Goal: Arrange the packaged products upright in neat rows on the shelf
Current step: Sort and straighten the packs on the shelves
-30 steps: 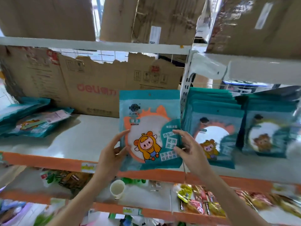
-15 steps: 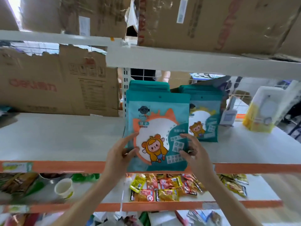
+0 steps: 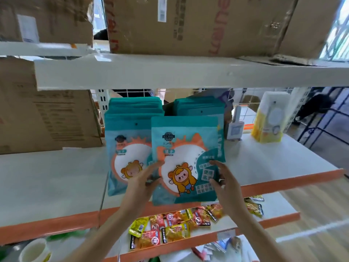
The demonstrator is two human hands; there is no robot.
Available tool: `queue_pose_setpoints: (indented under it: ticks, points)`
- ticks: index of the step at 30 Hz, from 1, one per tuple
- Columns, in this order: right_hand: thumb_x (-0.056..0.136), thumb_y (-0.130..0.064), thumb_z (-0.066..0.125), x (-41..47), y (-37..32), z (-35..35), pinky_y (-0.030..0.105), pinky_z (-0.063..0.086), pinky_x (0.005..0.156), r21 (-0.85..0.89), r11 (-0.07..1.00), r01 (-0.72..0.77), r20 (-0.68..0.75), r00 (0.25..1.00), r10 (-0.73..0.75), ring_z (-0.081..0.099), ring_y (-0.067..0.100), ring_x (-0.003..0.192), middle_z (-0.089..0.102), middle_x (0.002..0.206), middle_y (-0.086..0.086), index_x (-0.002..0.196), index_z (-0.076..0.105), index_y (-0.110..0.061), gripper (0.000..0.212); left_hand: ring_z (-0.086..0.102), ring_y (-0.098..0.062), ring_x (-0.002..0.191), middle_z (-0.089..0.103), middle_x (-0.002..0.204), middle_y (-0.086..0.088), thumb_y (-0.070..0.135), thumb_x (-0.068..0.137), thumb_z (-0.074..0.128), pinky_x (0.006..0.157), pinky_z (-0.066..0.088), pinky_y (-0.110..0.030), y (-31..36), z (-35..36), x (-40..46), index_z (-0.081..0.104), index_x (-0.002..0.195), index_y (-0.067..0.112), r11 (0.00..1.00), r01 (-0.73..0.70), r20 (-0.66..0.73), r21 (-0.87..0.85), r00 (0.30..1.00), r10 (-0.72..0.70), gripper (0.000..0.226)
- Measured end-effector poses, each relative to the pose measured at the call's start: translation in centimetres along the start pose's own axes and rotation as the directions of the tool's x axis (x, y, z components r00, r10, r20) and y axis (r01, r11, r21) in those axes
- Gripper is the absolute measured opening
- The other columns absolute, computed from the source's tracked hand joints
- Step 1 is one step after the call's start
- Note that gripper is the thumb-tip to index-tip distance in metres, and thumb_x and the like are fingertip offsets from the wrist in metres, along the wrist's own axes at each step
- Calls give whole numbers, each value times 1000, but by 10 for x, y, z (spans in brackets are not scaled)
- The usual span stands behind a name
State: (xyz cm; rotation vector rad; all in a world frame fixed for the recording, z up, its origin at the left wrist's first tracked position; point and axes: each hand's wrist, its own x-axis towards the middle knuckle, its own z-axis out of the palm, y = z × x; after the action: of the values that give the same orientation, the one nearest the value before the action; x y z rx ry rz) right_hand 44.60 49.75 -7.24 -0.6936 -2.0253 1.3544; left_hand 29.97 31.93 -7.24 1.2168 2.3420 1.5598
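A teal mirror packet [image 3: 186, 148] with a cartoon child printed on it stands upright at the shelf's front edge, held between both hands. My left hand [image 3: 140, 181] grips its left edge and my right hand [image 3: 224, 183] grips its right edge. The packet is in front of the right row of teal packets [image 3: 200, 106]. To its left stands another upright row of the same packets [image 3: 128, 133]. Both rows rest on the white shelf [image 3: 47, 178] with an orange front lip.
A cardboard box [image 3: 47, 118] fills the shelf's left back. A small grey device [image 3: 235, 129] and a yellow-white packet [image 3: 270, 118] stand at the right. Snack packets [image 3: 170, 227] lie on the shelf below, with a paper cup [image 3: 35, 250]. Large boxes sit on the shelf above.
The view has swung right. Both hands carried the packet from in front of the left row to in front of the right row.
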Motion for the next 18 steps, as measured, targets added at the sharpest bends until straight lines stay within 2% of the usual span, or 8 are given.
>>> queue_pose_setpoints:
  ticks: [2, 5, 7, 10, 12, 14, 18]
  points:
    - [89, 7, 51, 7, 6, -7, 11, 52, 55, -22, 1000, -4, -52, 999, 3, 59, 4, 87, 56, 113, -1, 112, 48, -31, 45, 60, 3, 91, 53, 116, 18, -1, 81, 64, 75, 43, 0, 0, 13, 9, 43, 118, 45, 999, -34, 21, -2, 999, 34, 62]
    - [91, 6, 50, 18, 16, -16, 11, 50, 51, -51, 999, -3, -134, 991, -4, 58, 7, 88, 56, 114, -1, 115, 50, -29, 43, 52, 17, 85, 42, 122, 23, -3, 79, 66, 78, 43, -1, -2, 31, 16, 36, 122, 46, 997, -75, 66, -38, 995, 77, 72]
    - [91, 5, 49, 23, 24, -19, 12, 50, 49, -58, 998, -8, -172, 985, -2, 59, 5, 85, 56, 114, -3, 115, 50, -29, 42, 53, 11, 89, 39, 126, 17, -2, 79, 67, 82, 44, -4, -6, 42, 21, 32, 123, 48, 995, -89, 81, -36, 992, 92, 76]
    - [91, 6, 49, 30, 38, -23, 15, 54, 53, -56, 998, -12, -202, 979, 0, 61, 9, 89, 58, 112, -4, 116, 52, -26, 40, 47, -4, 108, 35, 126, 12, 2, 77, 70, 93, 43, -13, -11, 58, 31, 29, 126, 46, 994, -103, 71, 27, 992, 101, 77]
    - [90, 6, 49, 41, 47, -28, 17, 56, 60, -34, 999, -13, -205, 979, 6, 62, 16, 96, 59, 113, -3, 118, 53, -23, 40, 40, -3, 113, 33, 125, 12, 4, 77, 71, 98, 37, -12, -12, 69, 40, 28, 128, 43, 990, -120, 63, 75, 991, 116, 77]
    - [90, 8, 49, 56, 55, -31, 14, 54, 58, -4, 1000, -19, -199, 980, 18, 61, 18, 96, 59, 114, -1, 116, 53, -25, 42, 39, 2, 109, 33, 126, 10, 5, 79, 70, 98, 32, -7, -12, 80, 51, 28, 131, 39, 986, -129, 48, 103, 991, 125, 75]
    - [90, 7, 50, 91, 71, -35, 9, 51, 55, -81, 997, 9, -127, 992, -19, 57, 16, 98, 55, 122, 4, 122, 51, -19, 41, 46, -11, 112, 30, 129, 9, 7, 82, 68, 101, 43, -27, -17, 103, 72, 35, 139, 30, 991, -47, 3, 126, 999, 47, 70]
